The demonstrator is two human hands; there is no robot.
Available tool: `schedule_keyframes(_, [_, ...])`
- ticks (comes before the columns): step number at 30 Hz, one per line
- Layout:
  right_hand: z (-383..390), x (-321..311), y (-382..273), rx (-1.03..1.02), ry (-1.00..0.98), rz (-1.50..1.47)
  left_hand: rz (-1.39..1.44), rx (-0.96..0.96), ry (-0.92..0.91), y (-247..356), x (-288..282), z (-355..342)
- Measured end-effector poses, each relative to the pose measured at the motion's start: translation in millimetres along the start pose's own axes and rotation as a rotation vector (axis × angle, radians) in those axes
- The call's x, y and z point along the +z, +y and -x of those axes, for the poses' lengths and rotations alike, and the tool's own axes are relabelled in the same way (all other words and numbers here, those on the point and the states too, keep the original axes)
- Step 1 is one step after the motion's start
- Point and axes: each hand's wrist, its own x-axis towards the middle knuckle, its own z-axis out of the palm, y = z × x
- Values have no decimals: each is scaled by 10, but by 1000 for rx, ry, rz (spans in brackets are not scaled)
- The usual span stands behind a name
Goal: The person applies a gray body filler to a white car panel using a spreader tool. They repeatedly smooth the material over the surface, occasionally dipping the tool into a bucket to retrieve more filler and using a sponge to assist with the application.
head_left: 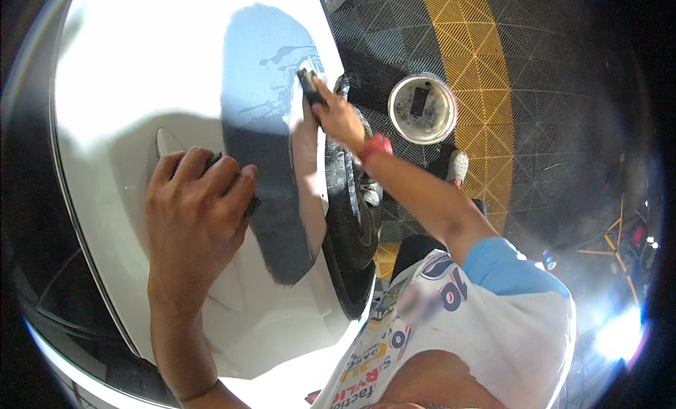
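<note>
My left hand [197, 205] is curled round a dark pad [250, 205] over the white car panel [113, 71], left of a long grey-and-dark patch [260, 169] with wet-looking streaks near its top. My right hand [338, 116] grips a dark, narrow tool [308, 85] with a pale upper end, pressed at the patch's upper right edge, beside the panel's rim. A black tire [348, 268] shows below that edge.
A round pale bucket [442, 106] with a dark rectangular item inside stands on dark and yellow grid floor tiles [479, 71] at right. A foot in a light clog [458, 166] is below it. Orange cords [612, 247] and a bright light [620, 335] sit far right.
</note>
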Motion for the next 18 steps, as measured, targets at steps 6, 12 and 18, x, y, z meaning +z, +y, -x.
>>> schedule_keyframes(6, [-505, -142, 114, 365, -181, 55, 9, 9, 25, -7, 6, 0])
schedule_keyframes(12, [305, -256, -750, -60, -96, -316, 27, -10, 35, 2, 38, 36])
schedule_keyframes(18, [535, -222, -652, -144, 11, 11, 0, -6, 41, 14, 7, -9])
